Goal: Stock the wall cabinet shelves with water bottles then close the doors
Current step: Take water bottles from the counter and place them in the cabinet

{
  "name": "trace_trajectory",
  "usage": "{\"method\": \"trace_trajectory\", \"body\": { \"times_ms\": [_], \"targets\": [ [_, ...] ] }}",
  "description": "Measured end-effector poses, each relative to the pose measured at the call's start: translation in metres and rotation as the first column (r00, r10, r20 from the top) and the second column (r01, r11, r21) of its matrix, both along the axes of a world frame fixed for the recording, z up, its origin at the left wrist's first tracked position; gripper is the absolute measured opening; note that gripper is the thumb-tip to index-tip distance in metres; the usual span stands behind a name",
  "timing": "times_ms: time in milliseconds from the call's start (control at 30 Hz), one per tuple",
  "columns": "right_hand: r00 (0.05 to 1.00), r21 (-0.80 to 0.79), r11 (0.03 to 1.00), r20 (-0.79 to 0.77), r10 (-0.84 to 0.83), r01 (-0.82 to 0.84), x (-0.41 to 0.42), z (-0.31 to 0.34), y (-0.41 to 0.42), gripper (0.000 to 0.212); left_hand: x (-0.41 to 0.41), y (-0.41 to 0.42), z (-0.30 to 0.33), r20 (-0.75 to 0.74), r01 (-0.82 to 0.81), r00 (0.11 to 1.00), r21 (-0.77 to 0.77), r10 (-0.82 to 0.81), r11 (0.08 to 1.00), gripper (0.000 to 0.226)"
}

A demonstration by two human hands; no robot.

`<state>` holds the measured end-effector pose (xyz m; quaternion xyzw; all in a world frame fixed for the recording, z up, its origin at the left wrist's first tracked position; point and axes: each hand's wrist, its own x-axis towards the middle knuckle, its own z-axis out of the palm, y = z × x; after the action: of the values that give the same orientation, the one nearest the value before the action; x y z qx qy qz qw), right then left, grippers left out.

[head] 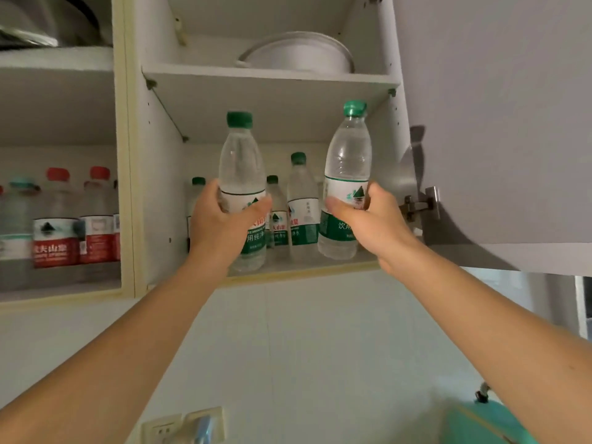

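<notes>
Centre frame, we hold two green-capped bottles upright at the lower shelf: left hand curled round one bottle, right hand round the other bottle, ready for shelving.

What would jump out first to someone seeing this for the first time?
Two bare arms reach up into an open wall cabinet: the left hand grips one green-capped water bottle and the right hand grips another, tilted bottle. Behind them, more green-capped bottles stand on the lower shelf. Red-capped bottles fill the compartment to the left, and a white bowl sits on the upper shelf.
</notes>
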<state>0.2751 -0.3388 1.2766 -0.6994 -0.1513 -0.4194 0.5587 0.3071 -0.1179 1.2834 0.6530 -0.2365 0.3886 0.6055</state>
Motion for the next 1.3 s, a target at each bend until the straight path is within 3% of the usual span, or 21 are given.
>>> {"method": "trace_trajectory", "body": {
  "times_ms": [100,233,400,633,833,1133,1300],
  "targets": [
    [0.995,-0.033,0.999,-0.096,-0.015,0.011,0.023,0.004,-0.015,0.041,0.028,0.004,-0.002,-0.076,-0.061,0.995,-0.021,0.059,0.998,0.049],
    [0.991,-0.069,0.996,-0.111,-0.068,0.061,0.049,0.000,-0.037,0.040,0.054,0.013,-0.002,-0.106,-0.144,0.984,-0.023,0.141,0.989,0.050],
    [0.984,-0.085,0.992,-0.147,-0.105,0.093,0.075,0.002,-0.051,0.038,0.082,0.011,0.006,-0.245,-0.040,0.969,-0.015,0.035,0.999,0.033],
    [0.972,-0.156,0.979,-0.175,-0.159,0.132,0.098,0.002,-0.046,0.027,0.107,-0.004,0.004,-0.247,-0.002,0.969,-0.039,-0.008,0.999,0.029],
    [0.970,-0.176,0.974,-0.173,-0.173,0.142,0.103,0.002,-0.046,0.022,0.109,-0.013,0.005,-0.257,-0.003,0.966,-0.009,0.000,1.000,0.050],
    [0.952,-0.227,0.938,-0.099,-0.290,0.262,0.097,-0.010,-0.039,0.043,0.102,-0.009,0.000,-0.221,-0.098,0.966,0.171,0.135,0.980,0.053],
    [0.867,-0.135,0.865,0.210,-0.451,0.483,0.071,-0.024,-0.016,0.057,0.081,0.005,-0.001,-0.112,-0.219,0.965,0.159,0.238,0.963,0.048]
  ]
}}
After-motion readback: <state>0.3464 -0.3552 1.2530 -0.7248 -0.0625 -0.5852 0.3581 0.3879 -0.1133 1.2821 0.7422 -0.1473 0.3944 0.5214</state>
